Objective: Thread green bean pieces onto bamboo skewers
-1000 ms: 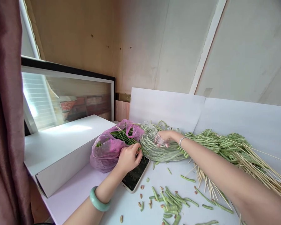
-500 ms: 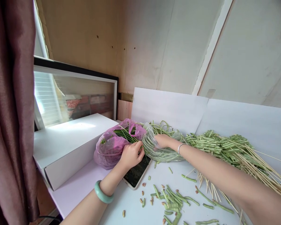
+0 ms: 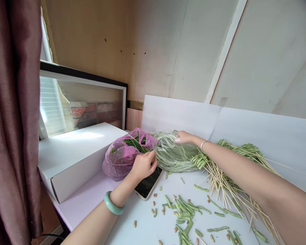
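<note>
Outstretched, the right hand is at the clear bag near the back edge of the table; the left hand curls by the purple bag; I cannot tell either's closure or hold

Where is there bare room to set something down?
Bare room: the top of the white box, and the table strip between that box and the left forearm. Crowded: the back, holding the purple bag, clear bag and green bundles; green pieces litter the near right.
</note>
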The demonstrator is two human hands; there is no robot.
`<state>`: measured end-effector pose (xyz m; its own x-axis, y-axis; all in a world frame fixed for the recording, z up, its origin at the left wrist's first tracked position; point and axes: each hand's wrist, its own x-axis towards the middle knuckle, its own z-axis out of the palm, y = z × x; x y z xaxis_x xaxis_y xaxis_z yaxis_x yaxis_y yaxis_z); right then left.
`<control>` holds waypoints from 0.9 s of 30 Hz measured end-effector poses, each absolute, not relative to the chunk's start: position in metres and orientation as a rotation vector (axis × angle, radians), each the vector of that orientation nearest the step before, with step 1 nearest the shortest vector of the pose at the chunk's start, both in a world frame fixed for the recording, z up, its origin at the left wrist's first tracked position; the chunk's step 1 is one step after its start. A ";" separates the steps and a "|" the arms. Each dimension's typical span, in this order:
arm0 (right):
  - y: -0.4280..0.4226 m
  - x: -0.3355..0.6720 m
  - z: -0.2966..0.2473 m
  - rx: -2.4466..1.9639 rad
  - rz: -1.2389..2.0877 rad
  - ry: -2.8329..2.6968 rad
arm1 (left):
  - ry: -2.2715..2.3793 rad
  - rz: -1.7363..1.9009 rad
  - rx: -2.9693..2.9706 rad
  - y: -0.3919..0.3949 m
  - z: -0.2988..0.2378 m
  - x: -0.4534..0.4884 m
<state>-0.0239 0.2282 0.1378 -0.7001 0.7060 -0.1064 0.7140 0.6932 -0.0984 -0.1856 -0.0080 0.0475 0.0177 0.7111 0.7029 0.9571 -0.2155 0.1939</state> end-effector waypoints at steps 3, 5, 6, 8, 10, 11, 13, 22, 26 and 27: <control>0.236 -0.021 0.150 1.312 -0.236 2.844 | -1.689 -1.016 -1.969 -0.009 0.049 -0.185; 0.239 -0.019 0.157 1.380 -0.285 2.850 | -1.674 -1.009 -1.972 -0.010 0.050 -0.185; 0.241 -0.018 0.160 1.415 -0.317 2.851 | -1.666 -1.004 -1.976 -0.010 0.050 -0.184; 0.242 -0.016 0.167 1.492 -0.395 2.855 | -1.649 -0.990 -1.985 -0.010 0.050 -0.184; 0.243 -0.012 0.175 1.569 -0.497 2.865 | -1.632 -0.975 -1.998 -0.011 0.050 -0.183; 0.243 -0.010 0.180 1.606 -0.557 2.874 | -1.625 -0.968 -2.005 -0.011 0.050 -0.183; 0.243 -0.006 0.191 1.674 -0.698 2.897 | -1.612 -0.960 -2.016 -0.011 0.050 -0.184; 0.240 -0.016 0.282 1.946 -1.426 3.094 | -1.494 -0.949 -2.058 -0.015 0.056 -0.184; 0.230 -0.021 0.321 1.970 -1.589 3.175 | -1.421 -0.955 -2.071 -0.017 0.059 -0.181; 0.228 -0.021 0.329 1.981 -1.601 3.193 | -1.408 -0.957 -2.071 -0.017 0.059 -0.181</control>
<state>-0.0212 0.2282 0.3289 -0.2141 0.9190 0.3309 0.2845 0.3828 -0.8789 -0.1809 -0.0172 0.0588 0.2356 0.6102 0.7564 0.9278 -0.3729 0.0119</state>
